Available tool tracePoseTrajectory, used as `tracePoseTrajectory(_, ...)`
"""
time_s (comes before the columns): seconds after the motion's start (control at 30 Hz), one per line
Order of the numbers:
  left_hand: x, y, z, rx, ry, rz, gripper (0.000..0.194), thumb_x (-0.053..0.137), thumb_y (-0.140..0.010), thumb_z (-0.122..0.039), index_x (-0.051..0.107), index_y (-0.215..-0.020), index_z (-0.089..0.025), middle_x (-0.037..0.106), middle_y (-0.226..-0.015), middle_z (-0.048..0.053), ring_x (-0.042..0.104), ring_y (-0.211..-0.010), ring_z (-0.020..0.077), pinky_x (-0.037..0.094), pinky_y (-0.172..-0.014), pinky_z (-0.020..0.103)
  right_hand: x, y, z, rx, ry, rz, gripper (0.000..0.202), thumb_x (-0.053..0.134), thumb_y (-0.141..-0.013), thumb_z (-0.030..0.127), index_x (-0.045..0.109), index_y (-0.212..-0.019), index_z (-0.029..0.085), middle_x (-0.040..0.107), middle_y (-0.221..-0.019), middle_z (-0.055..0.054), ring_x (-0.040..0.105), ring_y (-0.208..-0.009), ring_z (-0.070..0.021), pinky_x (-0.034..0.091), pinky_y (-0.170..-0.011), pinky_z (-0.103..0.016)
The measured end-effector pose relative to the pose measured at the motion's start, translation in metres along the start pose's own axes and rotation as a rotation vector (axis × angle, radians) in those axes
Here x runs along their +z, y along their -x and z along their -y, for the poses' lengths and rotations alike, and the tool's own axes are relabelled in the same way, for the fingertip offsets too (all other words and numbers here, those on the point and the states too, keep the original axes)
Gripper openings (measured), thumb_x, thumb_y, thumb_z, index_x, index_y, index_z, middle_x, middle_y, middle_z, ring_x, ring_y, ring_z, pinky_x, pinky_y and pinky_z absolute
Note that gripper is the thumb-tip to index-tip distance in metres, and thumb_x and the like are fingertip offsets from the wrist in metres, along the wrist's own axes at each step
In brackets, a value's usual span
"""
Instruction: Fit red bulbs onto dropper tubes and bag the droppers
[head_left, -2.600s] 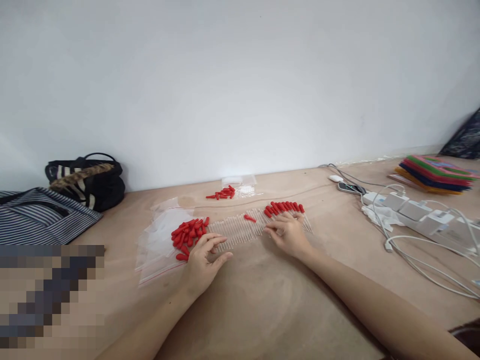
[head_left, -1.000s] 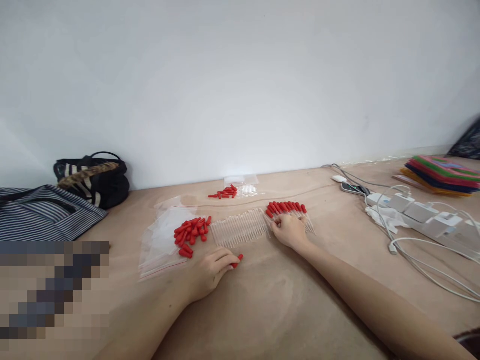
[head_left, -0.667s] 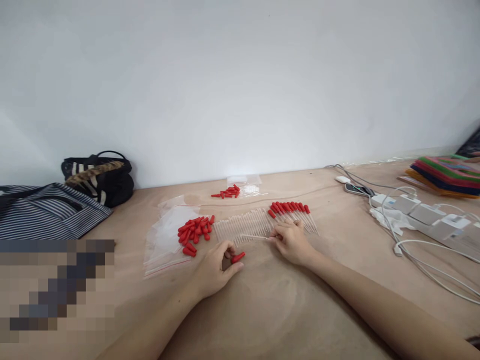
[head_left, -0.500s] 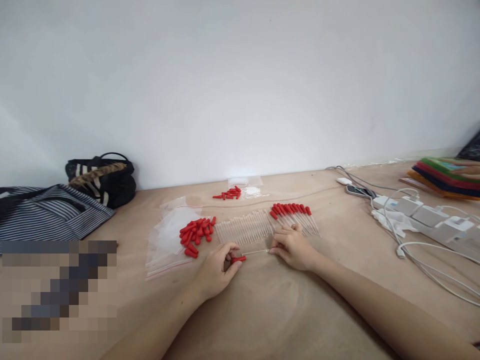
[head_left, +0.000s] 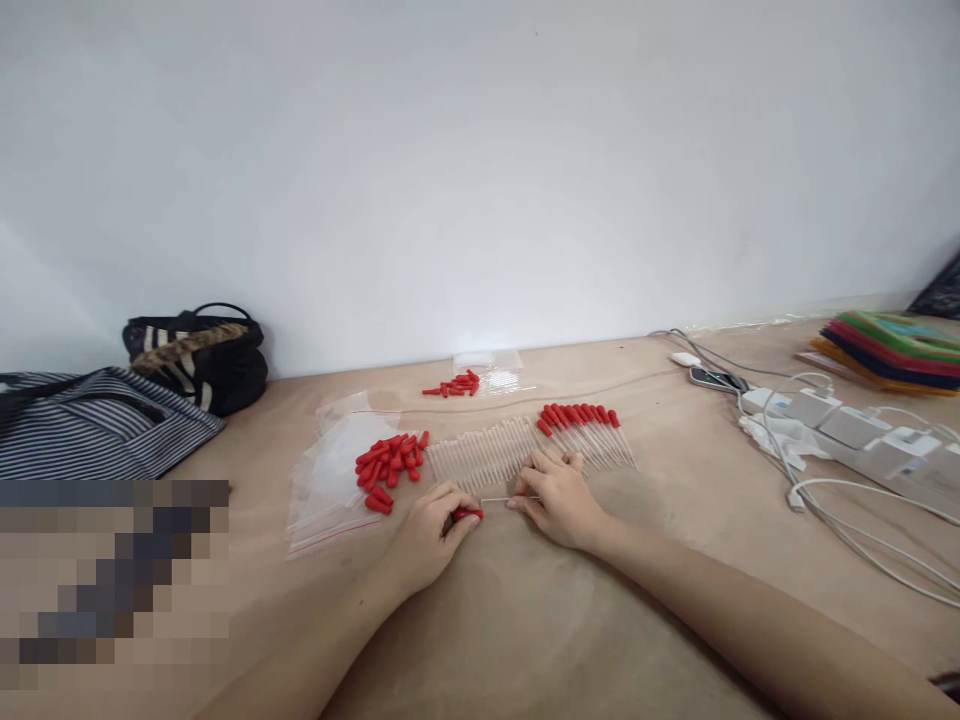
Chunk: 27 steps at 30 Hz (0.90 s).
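Red bulbs (head_left: 389, 462), clear tubes (head_left: 484, 452), tan tabletop (head_left: 540, 620), dark-and-white striped bag (head_left: 112, 425), black bag (head_left: 232, 365) with white stripes

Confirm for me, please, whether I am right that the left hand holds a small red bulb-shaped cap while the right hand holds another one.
Not quite: the right hand holds a thin, pale, glassy-looking tube, not a cap, as the head view shows. The left hand does hold a small red bulb-shaped cap, as you said.
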<state>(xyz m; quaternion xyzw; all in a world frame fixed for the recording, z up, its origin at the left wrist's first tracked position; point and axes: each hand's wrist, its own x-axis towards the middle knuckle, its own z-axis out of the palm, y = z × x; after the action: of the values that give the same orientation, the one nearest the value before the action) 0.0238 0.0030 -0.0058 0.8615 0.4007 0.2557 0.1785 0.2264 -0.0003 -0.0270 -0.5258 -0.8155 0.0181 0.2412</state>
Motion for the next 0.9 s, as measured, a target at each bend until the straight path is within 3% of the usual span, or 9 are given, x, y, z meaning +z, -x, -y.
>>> tracePoseTrajectory(0.23,0.007,0.000,0.009,-0.140,0.084,-0.096,0.009,0.046,-0.081,-0.024,0.053,-0.082,-0.019,0.061,-0.072,-0.001,0.057,-0.063,0.0147,0.044,-0.057,0.026,0.000,0.003,-0.006,0.057,0.013,-0.090,0.011,0.049,-0.082,0.022,0.054,-0.074,0.019,0.060,-0.076,-0.001,0.049,-0.080,-0.0165,0.018,-0.079,-0.036)
tracePoseTrajectory(0.53,0.014,0.000,0.009,-0.154,0.245,-0.102,0.012,0.047,-0.082,-0.029,0.053,-0.085,-0.018,0.059,-0.074,-0.001,0.057,-0.068,0.0142,0.046,-0.062,0.026,-0.004,0.008,0.003,0.037,-0.105,-0.075,0.010,0.049,-0.082,0.021,0.053,-0.073,0.019,0.063,-0.072,0.001,0.052,-0.077,-0.0152,0.015,-0.084,-0.037)
tracePoseTrajectory(0.73,0.018,0.000,0.011,-0.190,0.471,-0.130,0.012,0.051,-0.079,-0.027,0.055,-0.086,-0.017,0.062,-0.078,0.001,0.060,-0.074,0.0154,0.049,-0.067,0.027,-0.005,0.010,0.002,-0.092,-0.182,-0.059,0.017,0.043,-0.085,0.019,0.059,-0.088,0.022,0.065,-0.079,0.000,0.055,-0.074,-0.0126,0.015,-0.085,-0.037)
tracePoseTrajectory(0.9,0.021,0.000,0.010,-0.270,0.655,-0.152,0.015,0.059,-0.071,-0.025,0.059,-0.083,-0.016,0.066,-0.080,0.002,0.062,-0.077,0.0159,0.050,-0.070,0.026,-0.001,0.012,0.000,-0.164,-0.278,-0.122,0.022,0.043,-0.084,0.018,0.062,-0.094,0.023,0.066,-0.081,-0.001,0.056,-0.072,-0.0122,0.017,-0.083,-0.036)
